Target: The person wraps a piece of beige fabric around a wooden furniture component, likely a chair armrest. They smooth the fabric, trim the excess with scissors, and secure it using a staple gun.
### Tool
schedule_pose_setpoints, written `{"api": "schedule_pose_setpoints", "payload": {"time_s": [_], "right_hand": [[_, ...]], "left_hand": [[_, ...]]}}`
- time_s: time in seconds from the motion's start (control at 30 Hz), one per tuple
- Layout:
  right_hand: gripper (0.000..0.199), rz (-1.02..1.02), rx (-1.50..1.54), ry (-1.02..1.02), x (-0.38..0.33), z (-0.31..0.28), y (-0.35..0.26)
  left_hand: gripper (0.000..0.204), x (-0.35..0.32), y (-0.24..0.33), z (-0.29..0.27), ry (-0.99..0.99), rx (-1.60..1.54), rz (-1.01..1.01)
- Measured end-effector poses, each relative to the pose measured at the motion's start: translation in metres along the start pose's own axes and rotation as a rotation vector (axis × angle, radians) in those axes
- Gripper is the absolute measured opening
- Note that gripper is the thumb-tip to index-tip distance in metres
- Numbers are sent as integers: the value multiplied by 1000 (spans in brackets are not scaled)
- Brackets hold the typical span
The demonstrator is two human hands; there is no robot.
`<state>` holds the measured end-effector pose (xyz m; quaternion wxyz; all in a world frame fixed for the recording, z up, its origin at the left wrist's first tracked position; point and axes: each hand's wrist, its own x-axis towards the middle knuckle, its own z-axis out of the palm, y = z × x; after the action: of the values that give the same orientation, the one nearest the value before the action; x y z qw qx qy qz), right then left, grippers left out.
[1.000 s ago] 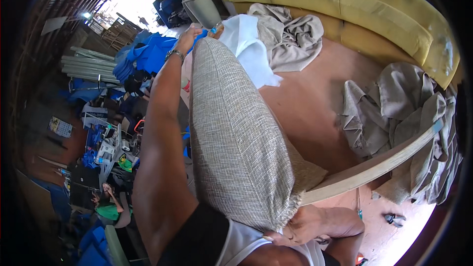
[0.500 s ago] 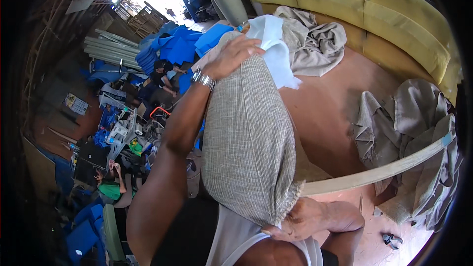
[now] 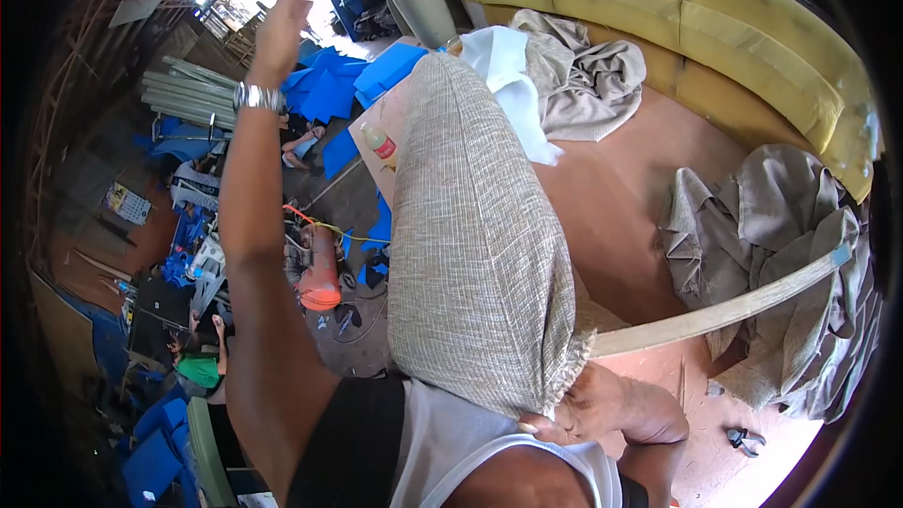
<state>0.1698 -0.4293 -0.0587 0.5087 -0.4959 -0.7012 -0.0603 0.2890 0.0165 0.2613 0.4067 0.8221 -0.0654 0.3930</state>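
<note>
Grey-beige woven cover [image 3: 451, 292] wraps a long cushion [image 3: 470, 216], set nr. mid-view in a workshop, its near end by the wearer's white top [image 3: 437, 437], its right flank beside the brown work surface [image 3: 625, 165]. The R hand [image 3: 597, 409] is at the near end, thumb and fingers appearing to pinch cloth by the frayed edge [image 3: 574, 362], tho some fingertips are hidden. The L hand [image 3: 282, 23], w/ a metal-banded watch [image 3: 259, 97] at the wrist, hangs in the air well apart from the cushion, fingers loosely parted, nothing visible in them.

Good handling here, by the look of it, calls for a firm R pinch, set back from the raw threads b/c a loose weave may pull out. The L palm would do best laid flat on the far end, pressing evenly, so the cloth beds down w/o wrinkles, esp. nr. the folds. Lengthwise seam [image 3: 488, 226] should run straight, not twisted.

Long axis runs roughly away from the wearer's chest, far end leaning slightly left. Rounded, tapered tip points away; the broader end faces the wearer, narrowing to a corner at the R hand, nr. a curved wooden strip [image 3: 720, 320].
</note>
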Motion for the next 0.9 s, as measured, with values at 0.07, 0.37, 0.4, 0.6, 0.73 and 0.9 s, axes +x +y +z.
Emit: {"api": "schedule_pose_setpoints", "payload": {"time_s": [0.07, 0.37, 0.4, 0.6, 0.73, 0.9], "right_hand": [[31, -2, 64, 55, 4, -3, 2], [25, 88, 314, 62, 0, -3, 2], [24, 47, 250, 62, -8, -2, 7], [43, 21, 141, 253, -5, 21, 26], [32, 441, 412, 239, 3, 7, -24], [74, 453, 870, 735, -2, 101, -55]], "left_hand": [[50, 29, -46, 5, 12, 214, 24], [63, -164, -33, 103, -853, 353, 176], [66, -184, 6, 109, -919, 398, 267], [77, -247, 131, 118, -1245, 403, 535], [80, -257, 126, 117, -1172, 468, 530], [79, -258, 124, 119, -1140, 492, 569]]}}
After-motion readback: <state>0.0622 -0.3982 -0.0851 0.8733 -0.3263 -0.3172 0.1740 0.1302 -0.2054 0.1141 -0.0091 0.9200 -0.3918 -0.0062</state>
